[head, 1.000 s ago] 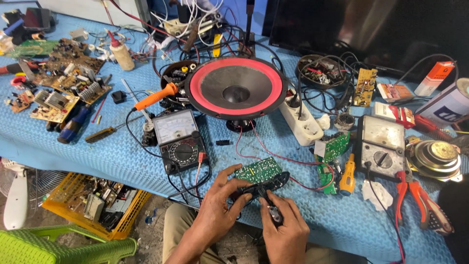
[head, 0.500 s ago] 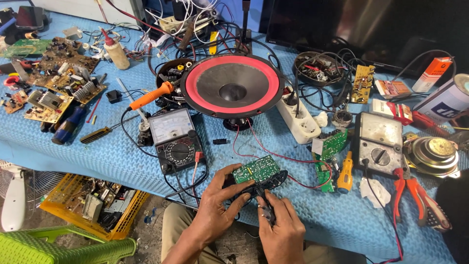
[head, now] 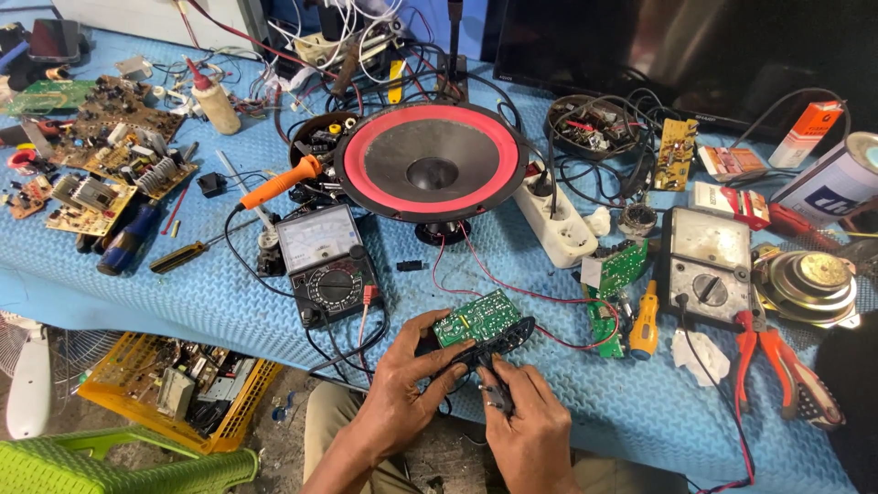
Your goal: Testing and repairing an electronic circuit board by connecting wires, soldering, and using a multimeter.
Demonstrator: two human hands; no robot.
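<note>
Hands barely shifted; left hand (head: 402, 402) fingers grip green circuit board (head: 477, 318), right hand (head: 530, 430) fingers closed on black probe (head: 498, 395) just below board. Probing step; next needs steady tip.

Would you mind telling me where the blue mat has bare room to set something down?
Bare mat lies between the yellow-handled screwdriver, the black multimeter and the near edge. A smaller patch sits between the power strip and the green board. The back and right are crowded.
</note>
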